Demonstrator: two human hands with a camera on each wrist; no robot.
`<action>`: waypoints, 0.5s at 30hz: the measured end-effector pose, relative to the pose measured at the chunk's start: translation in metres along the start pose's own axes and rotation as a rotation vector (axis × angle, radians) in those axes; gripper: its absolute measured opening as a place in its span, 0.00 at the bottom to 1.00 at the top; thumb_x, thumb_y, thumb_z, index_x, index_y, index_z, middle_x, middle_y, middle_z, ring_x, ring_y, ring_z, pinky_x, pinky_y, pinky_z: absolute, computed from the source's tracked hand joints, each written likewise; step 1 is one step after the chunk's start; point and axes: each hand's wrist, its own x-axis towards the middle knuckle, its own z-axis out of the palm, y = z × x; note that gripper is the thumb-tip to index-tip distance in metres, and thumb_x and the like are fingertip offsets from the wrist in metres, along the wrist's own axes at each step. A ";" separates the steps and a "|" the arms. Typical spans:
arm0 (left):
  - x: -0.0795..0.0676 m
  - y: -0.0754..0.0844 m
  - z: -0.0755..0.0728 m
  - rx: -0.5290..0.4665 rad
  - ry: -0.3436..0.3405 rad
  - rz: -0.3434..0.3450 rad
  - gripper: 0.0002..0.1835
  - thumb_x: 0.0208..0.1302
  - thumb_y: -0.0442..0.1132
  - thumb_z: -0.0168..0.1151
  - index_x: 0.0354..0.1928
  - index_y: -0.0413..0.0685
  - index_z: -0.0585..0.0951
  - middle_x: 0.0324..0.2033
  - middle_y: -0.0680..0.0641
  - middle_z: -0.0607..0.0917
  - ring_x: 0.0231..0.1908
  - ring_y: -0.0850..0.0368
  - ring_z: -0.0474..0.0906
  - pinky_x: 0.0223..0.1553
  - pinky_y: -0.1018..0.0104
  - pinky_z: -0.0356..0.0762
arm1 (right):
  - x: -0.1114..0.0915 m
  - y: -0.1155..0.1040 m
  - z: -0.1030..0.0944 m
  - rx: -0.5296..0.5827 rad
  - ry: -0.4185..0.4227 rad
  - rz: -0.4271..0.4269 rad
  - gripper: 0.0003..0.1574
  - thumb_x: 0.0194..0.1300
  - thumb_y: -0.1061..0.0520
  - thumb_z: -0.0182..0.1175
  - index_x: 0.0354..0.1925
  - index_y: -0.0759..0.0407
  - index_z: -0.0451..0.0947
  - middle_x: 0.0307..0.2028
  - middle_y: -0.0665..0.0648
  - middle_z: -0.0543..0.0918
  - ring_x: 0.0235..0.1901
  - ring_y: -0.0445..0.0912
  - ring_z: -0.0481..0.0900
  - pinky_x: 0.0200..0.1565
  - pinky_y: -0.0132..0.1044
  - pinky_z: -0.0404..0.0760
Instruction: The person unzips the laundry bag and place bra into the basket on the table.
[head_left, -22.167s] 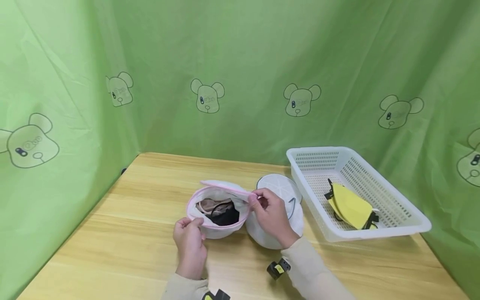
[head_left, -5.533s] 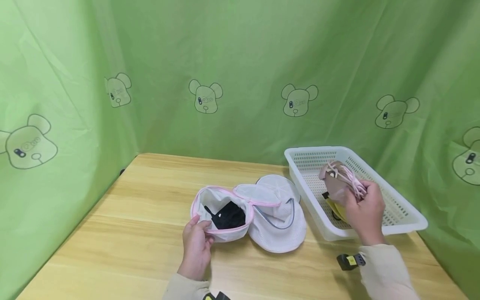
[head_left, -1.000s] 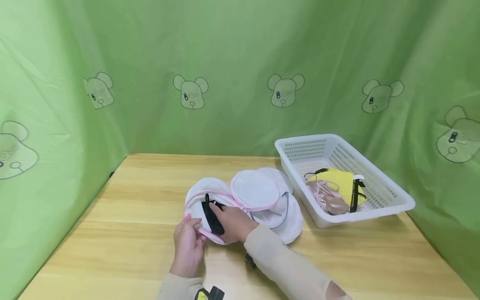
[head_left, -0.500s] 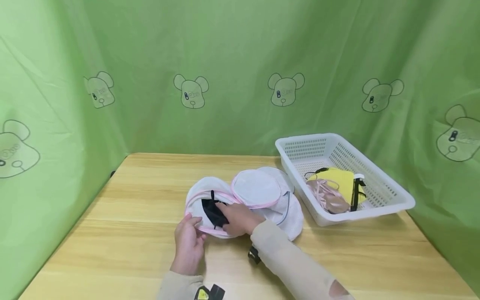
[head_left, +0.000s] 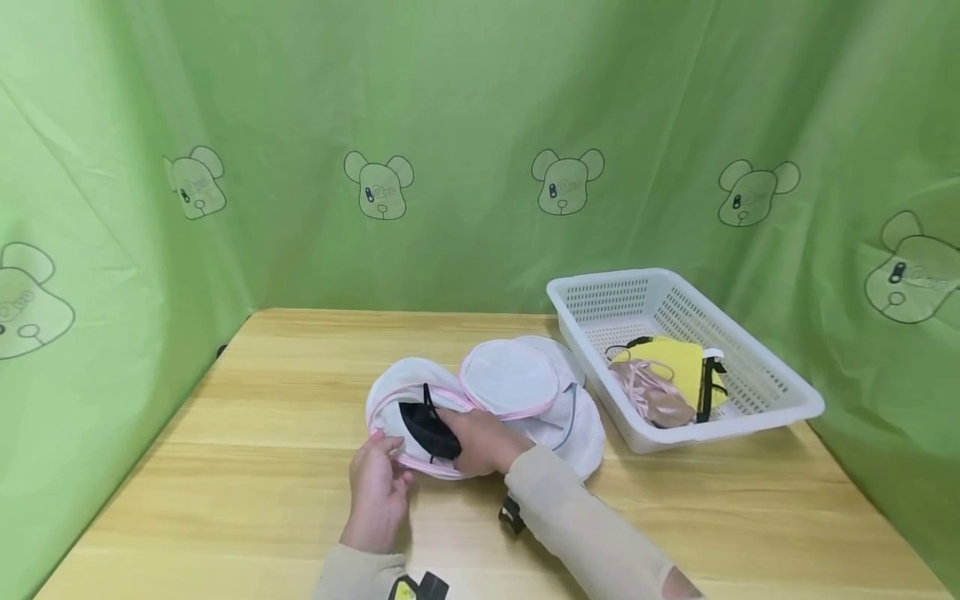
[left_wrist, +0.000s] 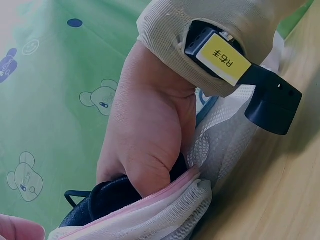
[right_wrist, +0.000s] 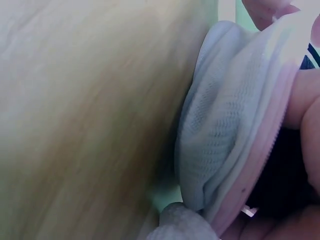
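A round white mesh laundry bag (head_left: 411, 373) with a pink zipper lies unzipped on the table, its round lid (head_left: 510, 379) folded back to the right. My left hand (head_left: 377, 487) pinches the bag's near left rim between thumb and fingers. Inside the opening is a folded black bra (head_left: 429, 429) with a thin strap sticking up. My right hand (head_left: 480, 442) reaches in from the right and grips it. In the left wrist view, the fingertips of the right hand (left_wrist: 145, 130) are hidden behind the pink zipper edge. The right wrist view shows the bag's mesh side (right_wrist: 220, 120) close up.
Right of the bag lies a second white mesh bag (head_left: 585, 437) with a grey zipper, partly under the lid. A white plastic basket (head_left: 735, 427) stands at the back right, holding a yellow bra (head_left: 678, 362) and a pink bra (head_left: 656, 404). Green curtains (head_left: 465, 267) surround the wooden table (head_left: 300, 383).
Since the oldest frames, the pink bra has gone from the bag to the basket and my right hand is back in the bag. Over the last second the black bra has tilted slightly rightward.
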 end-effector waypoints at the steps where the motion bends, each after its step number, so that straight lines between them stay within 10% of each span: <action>1: 0.000 0.000 0.000 -0.002 0.000 0.001 0.31 0.63 0.27 0.52 0.68 0.34 0.57 0.36 0.49 0.70 0.24 0.64 0.65 0.21 0.76 0.62 | 0.000 0.000 0.001 0.002 0.005 0.000 0.49 0.47 0.62 0.70 0.68 0.59 0.65 0.50 0.57 0.81 0.41 0.46 0.75 0.49 0.39 0.75; 15: -0.001 0.003 -0.001 -0.007 -0.005 0.009 0.33 0.63 0.27 0.52 0.70 0.33 0.55 0.34 0.51 0.71 0.23 0.65 0.65 0.21 0.76 0.62 | 0.006 0.000 0.003 -0.031 0.073 -0.046 0.38 0.48 0.60 0.73 0.59 0.57 0.74 0.44 0.56 0.82 0.41 0.47 0.78 0.49 0.40 0.77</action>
